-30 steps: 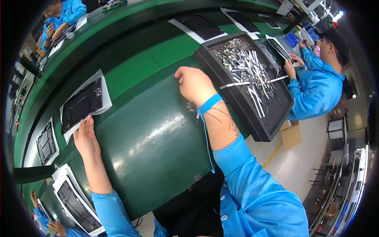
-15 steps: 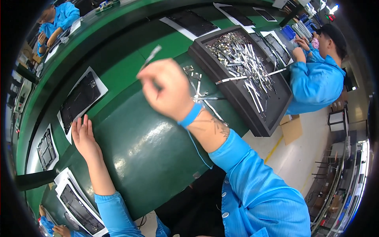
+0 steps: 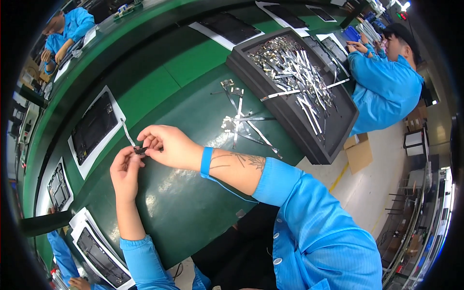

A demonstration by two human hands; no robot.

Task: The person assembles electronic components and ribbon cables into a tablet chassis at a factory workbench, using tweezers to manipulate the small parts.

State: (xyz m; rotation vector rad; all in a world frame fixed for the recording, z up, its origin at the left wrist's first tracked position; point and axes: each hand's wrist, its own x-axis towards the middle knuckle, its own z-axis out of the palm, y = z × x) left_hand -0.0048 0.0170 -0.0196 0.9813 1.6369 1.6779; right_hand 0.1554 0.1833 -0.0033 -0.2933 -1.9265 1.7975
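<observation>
I'm pinching one thin strip (image 3: pixel 129 136) between both hands: left hand (image 3: pixel 124 170) and right hand (image 3: pixel 169 145) are clamping its lower end, its length running up-left toward the panel (image 3: pixel 93 126).

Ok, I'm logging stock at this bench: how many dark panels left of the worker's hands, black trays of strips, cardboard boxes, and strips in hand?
Dark panels on white sheets: 3
Black tray of strips: 1
Cardboard box on the floor: 1
Strip pinched by left hand and right hand: 1
Total: 6
</observation>
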